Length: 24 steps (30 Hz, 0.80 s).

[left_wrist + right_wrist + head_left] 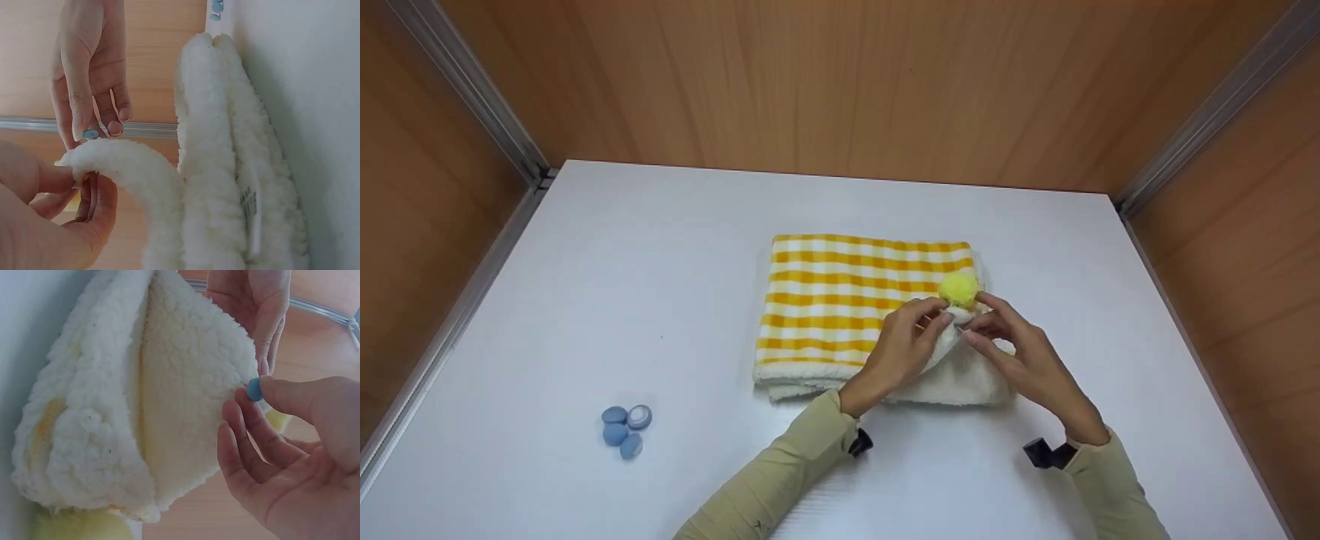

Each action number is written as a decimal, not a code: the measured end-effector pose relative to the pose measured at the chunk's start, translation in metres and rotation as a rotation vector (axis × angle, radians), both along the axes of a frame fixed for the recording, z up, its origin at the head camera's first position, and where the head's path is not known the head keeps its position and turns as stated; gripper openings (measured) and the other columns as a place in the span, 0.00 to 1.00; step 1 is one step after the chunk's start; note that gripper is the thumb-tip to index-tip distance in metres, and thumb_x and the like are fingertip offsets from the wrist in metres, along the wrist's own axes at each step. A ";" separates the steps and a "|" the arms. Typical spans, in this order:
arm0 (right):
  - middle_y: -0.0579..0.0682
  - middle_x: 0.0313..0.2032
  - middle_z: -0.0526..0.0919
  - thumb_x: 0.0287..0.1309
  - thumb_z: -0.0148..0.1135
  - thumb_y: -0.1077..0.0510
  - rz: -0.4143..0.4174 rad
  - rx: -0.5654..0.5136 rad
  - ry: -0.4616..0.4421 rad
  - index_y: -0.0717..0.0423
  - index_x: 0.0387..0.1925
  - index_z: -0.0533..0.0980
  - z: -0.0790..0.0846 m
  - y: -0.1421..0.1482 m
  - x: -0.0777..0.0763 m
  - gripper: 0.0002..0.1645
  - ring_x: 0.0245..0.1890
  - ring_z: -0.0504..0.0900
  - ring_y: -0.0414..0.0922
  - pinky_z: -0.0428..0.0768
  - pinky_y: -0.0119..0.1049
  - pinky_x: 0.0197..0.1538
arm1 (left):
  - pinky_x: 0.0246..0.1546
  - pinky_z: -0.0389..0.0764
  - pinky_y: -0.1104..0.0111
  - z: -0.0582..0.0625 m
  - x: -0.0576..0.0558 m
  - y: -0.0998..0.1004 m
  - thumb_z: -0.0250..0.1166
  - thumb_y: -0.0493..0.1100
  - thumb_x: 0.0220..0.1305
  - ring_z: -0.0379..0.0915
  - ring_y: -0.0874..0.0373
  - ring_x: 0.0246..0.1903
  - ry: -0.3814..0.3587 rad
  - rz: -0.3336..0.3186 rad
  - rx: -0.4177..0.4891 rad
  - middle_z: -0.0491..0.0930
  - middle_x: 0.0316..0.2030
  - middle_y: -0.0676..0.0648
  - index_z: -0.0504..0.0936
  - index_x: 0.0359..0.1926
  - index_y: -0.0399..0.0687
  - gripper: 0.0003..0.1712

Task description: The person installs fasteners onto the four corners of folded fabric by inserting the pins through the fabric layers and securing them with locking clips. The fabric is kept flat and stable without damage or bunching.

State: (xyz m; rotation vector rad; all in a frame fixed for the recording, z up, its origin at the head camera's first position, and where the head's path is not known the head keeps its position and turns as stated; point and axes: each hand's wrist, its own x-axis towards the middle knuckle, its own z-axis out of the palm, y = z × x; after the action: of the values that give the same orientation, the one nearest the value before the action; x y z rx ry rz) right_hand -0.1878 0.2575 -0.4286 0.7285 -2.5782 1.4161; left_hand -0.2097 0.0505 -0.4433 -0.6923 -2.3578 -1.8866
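A folded blanket [825, 300] lies on the table, yellow-and-white checked on top with white fleece on its underside. At its right side one corner, with a yellow pom-pom [958, 289], is lifted and turned up. My left hand [904, 341] pinches the fleece edge near that corner. Opposite it, my right hand [1024, 360] pinches a small blue round button-like piece [255, 389] between thumb and index finger, right at the fleece edge. Whether the piece goes into the fabric, I cannot tell. In the left wrist view the raised fleece [129, 157] curves up to the left fingers.
Several similar blue pieces [615, 433] sit in a cluster at the table's left front. Against the back of the white table [675, 225] stands a wooden panel [840, 82], with more panels at both sides. A second yellow pom-pom [84, 526] shows beneath the blanket's layers.
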 end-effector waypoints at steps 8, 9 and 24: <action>0.43 0.41 0.87 0.66 0.67 0.65 -0.009 0.052 -0.004 0.56 0.55 0.80 -0.004 0.000 -0.002 0.17 0.42 0.85 0.43 0.80 0.29 0.47 | 0.42 0.81 0.71 0.001 0.003 -0.002 0.59 0.39 0.77 0.81 0.55 0.41 0.026 -0.025 -0.031 0.84 0.43 0.43 0.85 0.54 0.37 0.14; 0.43 0.41 0.87 0.65 0.68 0.65 -0.009 0.048 -0.001 0.55 0.55 0.81 -0.004 0.000 -0.002 0.17 0.42 0.85 0.43 0.80 0.28 0.46 | 0.42 0.81 0.72 0.001 0.003 -0.002 0.59 0.39 0.77 0.81 0.56 0.41 0.027 -0.025 -0.031 0.84 0.43 0.43 0.85 0.54 0.37 0.14; 0.47 0.34 0.89 0.58 0.73 0.68 -0.054 0.007 0.072 0.56 0.42 0.83 -0.008 -0.002 -0.004 0.11 0.37 0.87 0.38 0.79 0.23 0.50 | 0.41 0.81 0.75 -0.003 0.006 0.003 0.61 0.34 0.74 0.82 0.58 0.42 0.147 0.006 -0.028 0.85 0.42 0.42 0.87 0.51 0.36 0.11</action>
State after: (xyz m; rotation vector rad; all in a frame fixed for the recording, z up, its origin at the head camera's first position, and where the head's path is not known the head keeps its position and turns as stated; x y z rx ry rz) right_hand -0.1918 0.2560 -0.4370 0.6930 -2.5294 1.3407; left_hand -0.2041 0.0538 -0.4460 -0.7957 -2.2972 -1.7392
